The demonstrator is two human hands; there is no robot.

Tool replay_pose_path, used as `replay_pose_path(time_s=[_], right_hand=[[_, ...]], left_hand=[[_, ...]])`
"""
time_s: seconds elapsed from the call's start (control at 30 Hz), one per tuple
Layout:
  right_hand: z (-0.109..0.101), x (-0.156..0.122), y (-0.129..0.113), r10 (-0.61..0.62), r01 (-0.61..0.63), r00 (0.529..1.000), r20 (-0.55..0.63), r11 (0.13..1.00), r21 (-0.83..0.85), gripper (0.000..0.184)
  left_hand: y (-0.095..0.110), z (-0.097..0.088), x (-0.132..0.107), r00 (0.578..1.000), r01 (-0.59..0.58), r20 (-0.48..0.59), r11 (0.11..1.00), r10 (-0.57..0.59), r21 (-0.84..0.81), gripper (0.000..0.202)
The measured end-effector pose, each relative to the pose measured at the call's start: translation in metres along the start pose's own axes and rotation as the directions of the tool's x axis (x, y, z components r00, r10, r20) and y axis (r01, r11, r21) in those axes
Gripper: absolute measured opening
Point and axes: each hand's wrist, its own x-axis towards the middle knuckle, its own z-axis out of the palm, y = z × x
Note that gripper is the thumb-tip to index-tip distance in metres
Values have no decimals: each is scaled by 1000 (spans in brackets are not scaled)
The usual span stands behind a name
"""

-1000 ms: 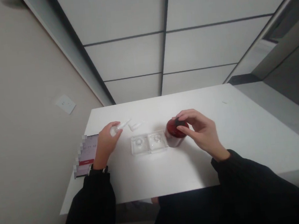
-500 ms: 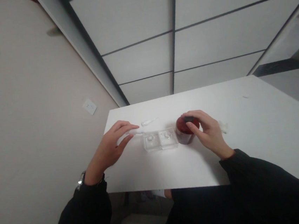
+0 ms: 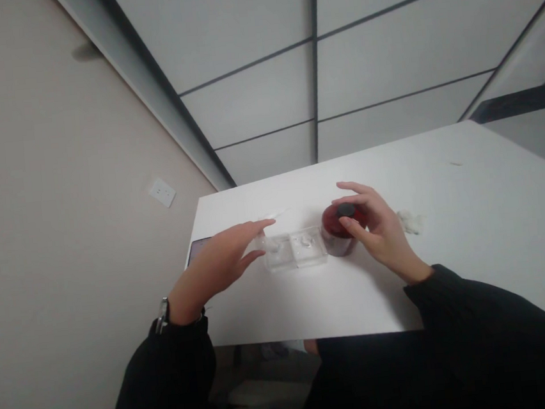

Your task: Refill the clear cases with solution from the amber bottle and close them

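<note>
A small red jar (image 3: 337, 233) stands on the white table (image 3: 452, 264). My right hand (image 3: 376, 230) rests against its right side, thumb and forefinger on a dark cap (image 3: 345, 210) at its top. Left of the jar lies a clear two-well plastic case (image 3: 296, 249). My left hand (image 3: 222, 261) hovers just left of the case with fingers stretched out flat and nothing in them. A thin clear tube (image 3: 273, 214) lies on the table beyond the left fingertips.
A phone (image 3: 194, 249) lies at the table's left edge, mostly hidden by my left hand. A crumpled white wad (image 3: 411, 221) sits right of my right hand. A beige wall with a socket (image 3: 162, 192) runs along the left.
My left hand has let go of the small white item, opened flat and moved right toward the clear case. My right hand stays on the jar's cap.
</note>
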Motion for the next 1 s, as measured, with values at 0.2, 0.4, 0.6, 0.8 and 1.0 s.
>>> replay_pose_path(time_s=[0.2, 0.4, 0.6, 0.8, 1.0], right_hand=[[-1, 0, 2, 31, -32, 997, 70, 999, 26, 24], [-1, 0, 2, 71, -70, 997, 2, 986, 153, 27], [-3, 2, 3, 54, -56, 997, 49, 998, 36, 20], [-4, 4, 1, 67, -67, 996, 67, 998, 8, 28], [-5, 5, 0, 66, -70, 995, 78, 996, 49, 17]], left_hand=[[-2, 39, 3, 978, 68, -166, 950, -123, -305, 50], [-5, 92, 1, 874, 42, -341, 753, -346, -657, 54], [-10, 120, -5, 861, -19, -301, 566, -410, -824, 58], [-10, 129, -2, 869, 23, -296, 631, -396, -775, 52], [-5, 125, -1, 900, 33, -284, 701, -330, -712, 43]])
